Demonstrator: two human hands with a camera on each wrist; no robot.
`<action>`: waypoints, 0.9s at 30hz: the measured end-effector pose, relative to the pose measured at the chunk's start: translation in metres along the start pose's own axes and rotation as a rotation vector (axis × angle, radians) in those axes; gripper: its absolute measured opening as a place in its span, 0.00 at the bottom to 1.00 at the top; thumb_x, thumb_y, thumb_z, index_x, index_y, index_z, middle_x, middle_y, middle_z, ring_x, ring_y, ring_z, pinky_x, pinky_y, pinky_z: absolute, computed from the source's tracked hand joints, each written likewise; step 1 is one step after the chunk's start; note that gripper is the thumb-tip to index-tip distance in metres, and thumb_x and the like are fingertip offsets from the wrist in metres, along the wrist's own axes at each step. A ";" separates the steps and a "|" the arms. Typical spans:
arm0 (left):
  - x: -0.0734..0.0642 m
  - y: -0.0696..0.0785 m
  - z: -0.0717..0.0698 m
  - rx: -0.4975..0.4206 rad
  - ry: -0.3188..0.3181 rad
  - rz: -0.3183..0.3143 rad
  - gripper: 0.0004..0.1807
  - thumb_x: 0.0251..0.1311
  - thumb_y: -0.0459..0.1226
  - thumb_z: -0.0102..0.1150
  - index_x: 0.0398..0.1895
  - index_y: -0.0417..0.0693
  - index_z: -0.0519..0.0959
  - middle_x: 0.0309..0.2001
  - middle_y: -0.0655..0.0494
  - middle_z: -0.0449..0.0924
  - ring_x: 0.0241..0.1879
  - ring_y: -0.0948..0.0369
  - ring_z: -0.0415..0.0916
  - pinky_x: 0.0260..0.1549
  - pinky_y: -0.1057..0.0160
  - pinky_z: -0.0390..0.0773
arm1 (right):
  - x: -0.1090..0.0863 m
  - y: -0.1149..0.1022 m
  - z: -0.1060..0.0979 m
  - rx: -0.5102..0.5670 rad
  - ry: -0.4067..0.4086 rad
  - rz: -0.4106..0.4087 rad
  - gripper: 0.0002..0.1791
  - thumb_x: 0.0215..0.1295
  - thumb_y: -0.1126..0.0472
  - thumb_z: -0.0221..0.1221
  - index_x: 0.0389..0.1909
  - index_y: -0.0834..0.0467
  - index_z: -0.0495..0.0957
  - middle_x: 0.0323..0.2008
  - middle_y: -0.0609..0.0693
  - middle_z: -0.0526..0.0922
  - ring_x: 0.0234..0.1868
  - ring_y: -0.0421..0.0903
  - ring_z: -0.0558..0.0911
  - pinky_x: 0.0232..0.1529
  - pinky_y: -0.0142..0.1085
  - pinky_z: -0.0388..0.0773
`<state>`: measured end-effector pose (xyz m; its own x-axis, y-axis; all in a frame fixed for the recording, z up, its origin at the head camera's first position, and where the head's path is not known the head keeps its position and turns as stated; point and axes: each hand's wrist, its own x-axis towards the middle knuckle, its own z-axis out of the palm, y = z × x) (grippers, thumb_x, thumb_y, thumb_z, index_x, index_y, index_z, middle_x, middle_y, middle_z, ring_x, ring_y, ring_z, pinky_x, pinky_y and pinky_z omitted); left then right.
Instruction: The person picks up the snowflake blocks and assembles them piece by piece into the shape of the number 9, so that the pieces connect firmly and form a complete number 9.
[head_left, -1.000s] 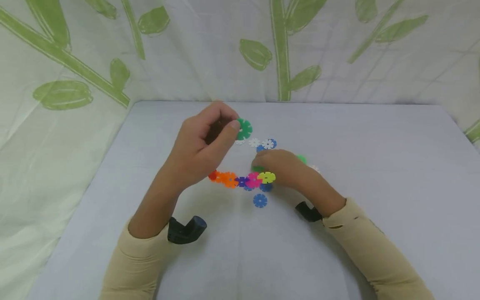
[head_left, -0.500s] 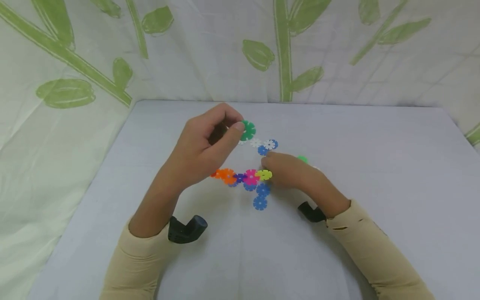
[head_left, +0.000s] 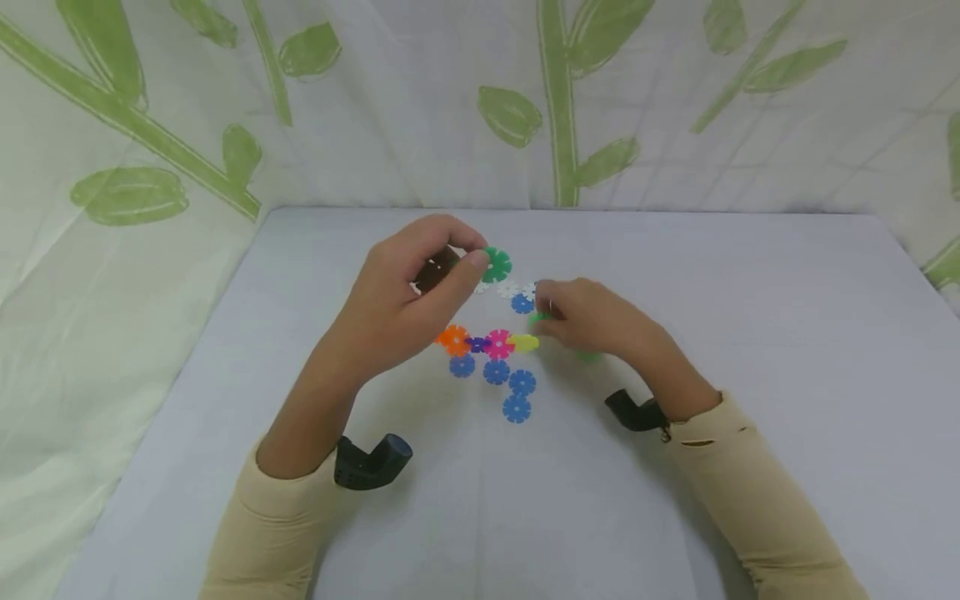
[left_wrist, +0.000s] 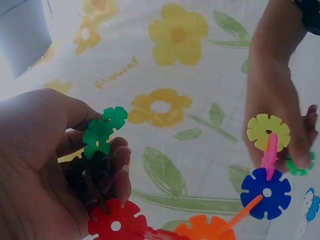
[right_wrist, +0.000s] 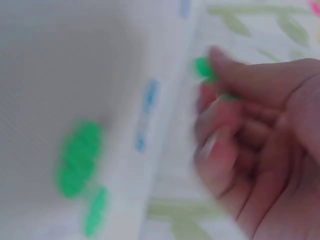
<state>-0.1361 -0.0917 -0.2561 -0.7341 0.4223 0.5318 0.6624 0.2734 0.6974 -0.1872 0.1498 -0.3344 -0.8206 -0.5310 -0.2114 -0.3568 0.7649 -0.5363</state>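
My left hand grips a chain of interlocking notched plastic discs by its dark brown pieces. Green discs stick up past the thumb. From the hand the chain runs through a red disc, an orange disc, a dark blue disc and a pink disc to a yellow disc at its free end. Just right of that end, my right hand pinches a light green disc between thumb and fingers, which partly cover it.
Loose blue discs lie on the white tabletop below the chain. White discs and another blue disc lie behind it. A green disc shows under my right forearm. A flower-printed curtain stands behind the table.
My right hand has lifted and shifted right, and a light green disc now shows between its fingers. My left hand has barely moved; the chain's free end sits slightly higher.
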 end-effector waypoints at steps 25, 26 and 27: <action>0.004 -0.005 0.007 0.078 0.083 0.251 0.07 0.59 0.27 0.68 0.41 0.35 0.85 0.39 0.50 0.82 0.36 0.63 0.78 0.37 0.65 0.80 | -0.062 -0.048 -0.038 0.919 0.351 -0.516 0.12 0.67 0.77 0.56 0.51 0.71 0.76 0.23 0.63 0.80 0.19 0.54 0.78 0.21 0.40 0.80; 0.004 -0.004 0.008 0.075 0.087 0.259 0.07 0.59 0.27 0.68 0.41 0.35 0.85 0.38 0.50 0.82 0.35 0.63 0.78 0.37 0.65 0.80 | -0.062 -0.048 -0.037 0.930 0.345 -0.516 0.12 0.67 0.77 0.56 0.51 0.72 0.76 0.23 0.64 0.80 0.19 0.54 0.79 0.21 0.40 0.81; 0.004 -0.004 0.008 0.073 0.091 0.268 0.08 0.58 0.27 0.69 0.41 0.34 0.86 0.38 0.49 0.82 0.35 0.64 0.79 0.37 0.65 0.80 | -0.063 -0.049 -0.037 0.934 0.340 -0.517 0.12 0.67 0.77 0.56 0.50 0.72 0.76 0.23 0.64 0.80 0.19 0.54 0.79 0.21 0.41 0.81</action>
<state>-0.1402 -0.0838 -0.2604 -0.5396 0.4094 0.7357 0.8412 0.2259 0.4913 -0.1351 0.1592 -0.2645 -0.8012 -0.4689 0.3717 -0.3322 -0.1680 -0.9281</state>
